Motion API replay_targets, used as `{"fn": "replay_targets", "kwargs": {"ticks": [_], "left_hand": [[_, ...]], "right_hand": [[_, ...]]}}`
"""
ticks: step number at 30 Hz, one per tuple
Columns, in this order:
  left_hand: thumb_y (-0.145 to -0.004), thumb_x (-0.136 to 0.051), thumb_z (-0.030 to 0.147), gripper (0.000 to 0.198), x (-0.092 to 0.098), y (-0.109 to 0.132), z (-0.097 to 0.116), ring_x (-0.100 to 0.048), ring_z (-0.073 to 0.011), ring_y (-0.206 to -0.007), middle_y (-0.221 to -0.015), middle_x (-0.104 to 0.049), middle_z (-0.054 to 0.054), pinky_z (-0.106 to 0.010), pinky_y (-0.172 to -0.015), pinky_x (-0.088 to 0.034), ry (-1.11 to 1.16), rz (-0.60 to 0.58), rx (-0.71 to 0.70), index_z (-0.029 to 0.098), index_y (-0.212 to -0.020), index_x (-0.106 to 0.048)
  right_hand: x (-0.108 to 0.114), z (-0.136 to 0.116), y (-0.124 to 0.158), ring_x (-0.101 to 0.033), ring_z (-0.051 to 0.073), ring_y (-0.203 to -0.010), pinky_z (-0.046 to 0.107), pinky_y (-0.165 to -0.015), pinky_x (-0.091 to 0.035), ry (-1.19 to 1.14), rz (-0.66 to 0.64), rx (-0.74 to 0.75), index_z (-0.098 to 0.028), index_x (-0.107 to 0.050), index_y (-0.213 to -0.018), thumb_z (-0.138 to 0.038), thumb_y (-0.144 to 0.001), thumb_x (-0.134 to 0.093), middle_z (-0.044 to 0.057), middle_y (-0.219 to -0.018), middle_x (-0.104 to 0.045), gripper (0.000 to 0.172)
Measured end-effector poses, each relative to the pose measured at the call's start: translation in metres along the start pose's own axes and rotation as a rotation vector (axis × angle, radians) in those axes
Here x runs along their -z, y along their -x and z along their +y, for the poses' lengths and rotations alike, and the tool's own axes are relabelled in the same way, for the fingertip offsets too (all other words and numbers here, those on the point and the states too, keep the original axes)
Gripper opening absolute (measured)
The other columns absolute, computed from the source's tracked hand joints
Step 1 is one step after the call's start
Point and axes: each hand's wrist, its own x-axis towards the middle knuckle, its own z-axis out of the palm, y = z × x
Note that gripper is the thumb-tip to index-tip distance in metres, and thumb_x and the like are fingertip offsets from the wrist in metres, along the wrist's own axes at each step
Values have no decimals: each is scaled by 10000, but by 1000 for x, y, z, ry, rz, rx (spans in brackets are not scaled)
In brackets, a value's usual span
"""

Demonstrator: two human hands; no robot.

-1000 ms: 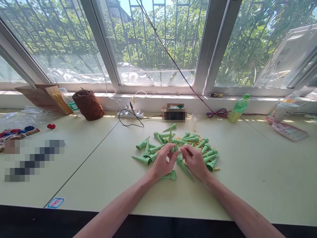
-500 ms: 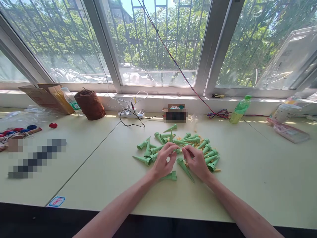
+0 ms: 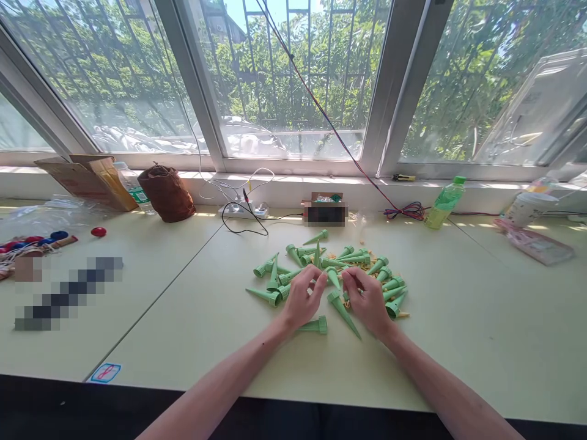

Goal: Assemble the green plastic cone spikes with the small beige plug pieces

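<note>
My left hand [image 3: 306, 295] is over the left part of a pile of green plastic watering spikes, its thumb and fingertips curled together. What it pinches, if anything, I cannot make out. Facing it, my right hand [image 3: 367, 298] has thumb and forefinger closed in a pinch, with its contents too small to name. Between the hands lies a green spike [image 3: 332, 278] with a ribbed cap, and nearer me another green spike [image 3: 343, 313] points toward the table's front edge. A capped spike [image 3: 316, 325] lies partly behind my left wrist. Small tan pieces [image 3: 365, 260] are scattered among the spikes.
At the back stand a brown pouch [image 3: 167, 192], a power strip [image 3: 243, 209] with cables, a small pixelated box [image 3: 325, 214] and a green bottle [image 3: 446, 203]. Coloured beads [image 3: 46, 240] and a blurred-out dark object [image 3: 68, 294] lie left on the pale table [image 3: 183, 342].
My hands have drawn apart: the left slightly left and down, the right slightly right. The spike between them now shows more fully.
</note>
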Motion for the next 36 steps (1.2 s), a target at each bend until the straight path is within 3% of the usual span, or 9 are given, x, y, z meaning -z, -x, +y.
{"fn": "replay_targets", "kwargs": {"ticks": [3,7,19,28,36], "left_hand": [[-1009,-389,437,500,1,-2,1,-480,-112,-542,-555,-500,3,-231,-535,-397,-33,-49,48,165,-610,-518],[-1003,-381,479,577,2,-3,3,-440,-106,-508,-490,-476,13,-255,-568,-368,-13,-92,88,166,-524,-454],[-947,-503,447,360,2,0,-3,-426,-82,-587,-718,-379,28,-172,-456,-346,7,-181,102,183,-729,-391],[-953,-510,344,279,4,-1,-2,-420,-78,-598,-751,-409,21,-177,-491,-361,-49,-195,-25,178,-751,-412],[-975,-479,334,216,4,2,-7,-411,-81,-585,-740,-431,22,-189,-512,-345,-75,-224,-11,175,-830,-473]], "right_hand": [[1,-1,1,-506,131,-571,247,-574,-425,6,-9,30,-209,-585,-820,-344,-998,-467,-16,-639,-550,253],[1,-2,1,-519,133,-594,245,-592,-428,-15,-39,61,-203,-597,-810,-314,-994,-474,-8,-655,-563,249],[-1,3,1,-411,104,-519,231,-522,-352,-85,-45,-14,-194,-557,-780,-331,-994,-479,-44,-584,-460,265],[0,4,2,-385,103,-517,236,-503,-325,-70,-56,-24,-193,-543,-760,-345,-990,-479,-43,-593,-446,284],[-2,3,1,-392,102,-519,233,-505,-336,-48,-37,-9,-193,-557,-775,-339,-992,-480,-43,-596,-456,273]]}}
